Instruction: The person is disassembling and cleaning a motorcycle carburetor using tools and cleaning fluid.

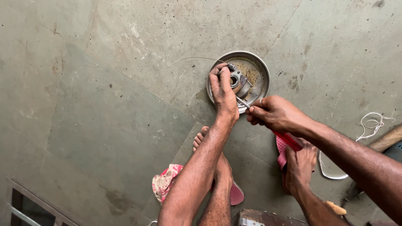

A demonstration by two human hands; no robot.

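A grey metal engine part (238,80) sits in a round, dirty metal bowl (258,67) on the concrete floor. My left hand (222,90) reaches over the bowl's near rim and grips this part, holding it steady. My right hand (274,113) is closed on a screwdriver with a red handle (288,140). Its thin metal shaft (242,102) points up and left, toward the part, passing just beside my left hand. A thin wire (190,59) arcs away from the part to the left.
My two bare feet rest on pink sandals (236,194) below the bowl. A floral cloth (165,182) lies by the left foot. White string (374,122) and a wooden handle (387,140) lie at the right. A dark box (261,218) sits at the bottom edge.
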